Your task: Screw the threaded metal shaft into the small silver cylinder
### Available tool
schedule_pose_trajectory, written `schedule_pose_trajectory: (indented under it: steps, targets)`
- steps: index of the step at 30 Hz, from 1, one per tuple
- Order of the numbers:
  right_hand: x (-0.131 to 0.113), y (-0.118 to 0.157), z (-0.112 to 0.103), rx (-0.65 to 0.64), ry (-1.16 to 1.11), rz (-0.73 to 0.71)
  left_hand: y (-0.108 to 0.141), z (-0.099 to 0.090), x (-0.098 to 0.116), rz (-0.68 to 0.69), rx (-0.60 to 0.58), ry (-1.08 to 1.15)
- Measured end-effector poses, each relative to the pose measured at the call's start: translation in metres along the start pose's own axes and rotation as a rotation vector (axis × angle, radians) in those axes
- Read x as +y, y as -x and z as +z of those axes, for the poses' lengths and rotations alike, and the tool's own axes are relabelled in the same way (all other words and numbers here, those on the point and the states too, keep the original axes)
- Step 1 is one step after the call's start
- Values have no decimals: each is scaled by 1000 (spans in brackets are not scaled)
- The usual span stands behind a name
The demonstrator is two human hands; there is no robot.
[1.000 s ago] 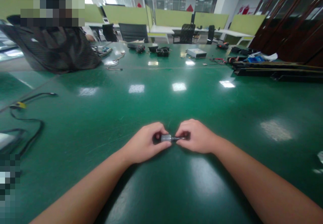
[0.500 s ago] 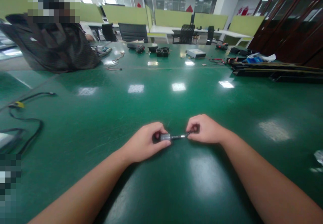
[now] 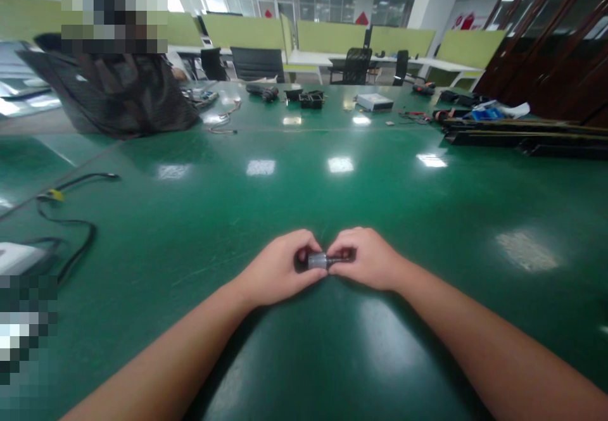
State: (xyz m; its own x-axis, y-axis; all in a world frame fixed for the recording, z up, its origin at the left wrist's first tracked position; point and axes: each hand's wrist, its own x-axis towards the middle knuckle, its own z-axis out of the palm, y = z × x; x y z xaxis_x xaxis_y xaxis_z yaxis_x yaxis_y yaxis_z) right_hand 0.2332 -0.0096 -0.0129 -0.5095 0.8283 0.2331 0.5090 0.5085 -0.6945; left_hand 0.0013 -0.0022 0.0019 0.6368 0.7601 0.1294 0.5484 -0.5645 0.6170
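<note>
Over the green table (image 3: 266, 212), my left hand (image 3: 282, 269) is closed round the grey, see-through handle of a screwdriver (image 3: 317, 261). Its dark rear end sits within my left palm. The slim metal shaft points right, into the curl of my right hand (image 3: 368, 259). The right thumb and fingertips pinch together on the shaft just in front of the handle, close to the left fingertips. The far tip of the shaft is hidden inside the right hand.
A black cable (image 3: 76, 221) with a yellow tag lies at the left. A large dark bag (image 3: 137, 101) stands at the back left. Along the far side are a white box (image 3: 375, 102), black parts (image 3: 306, 97) and long black strips (image 3: 522, 136) at the right.
My right hand has slid left along the shaft, from its tip to the front of the handle. The left hand keeps its hold, and the whole view has shifted slightly.
</note>
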Motion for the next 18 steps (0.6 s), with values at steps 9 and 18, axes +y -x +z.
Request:
schedule_pose_trajectory:
  steps: [9,18]
  targets:
    - [-2,1,-3,0,57,-79,0,0,-1,-17,-18,7]
    - [1,0,2,2,119,-129,-1,0,0,-27,-12,15]
